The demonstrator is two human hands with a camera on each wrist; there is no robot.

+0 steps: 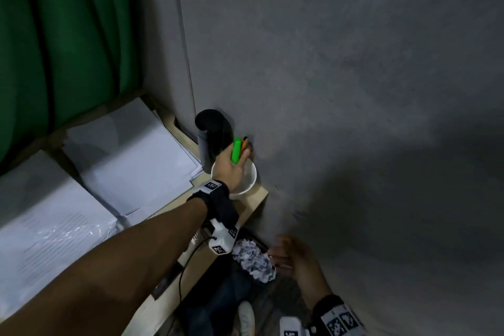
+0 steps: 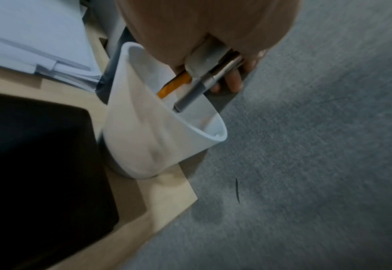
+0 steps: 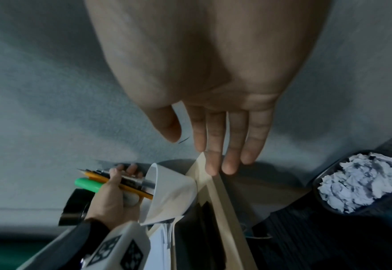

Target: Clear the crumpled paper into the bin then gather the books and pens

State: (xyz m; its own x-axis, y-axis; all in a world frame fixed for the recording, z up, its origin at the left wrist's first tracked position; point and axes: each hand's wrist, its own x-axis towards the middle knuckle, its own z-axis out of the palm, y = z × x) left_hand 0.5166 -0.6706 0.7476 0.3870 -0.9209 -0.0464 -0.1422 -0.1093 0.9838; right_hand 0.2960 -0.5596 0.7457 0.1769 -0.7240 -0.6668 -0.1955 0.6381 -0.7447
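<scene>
My left hand [image 1: 231, 169] grips a bundle of pens [image 1: 237, 150]: a green highlighter [image 3: 87, 184], an orange pencil [image 2: 173, 87] and a metal pen [image 2: 209, 80]. Their lower ends dip into a white cup [image 1: 246, 180] that stands at the desk's far right corner, beside the grey wall. In the left wrist view the cup [image 2: 158, 138] stands on the wood. My right hand [image 1: 289, 256] hangs low by the bin [image 1: 255, 259], its fingers [image 3: 234, 146] straight and holding nothing. The bin [image 3: 329, 202] is full of crumpled paper [image 3: 361, 180].
A black cylinder flask [image 1: 212, 133] stands just behind the cup. Stacks of white papers [image 1: 128, 155] cover the wooden desk [image 1: 256, 198] to the left. A green curtain [image 1: 62, 35] hangs at the far left. A grey wall [image 1: 341, 63] closes the right.
</scene>
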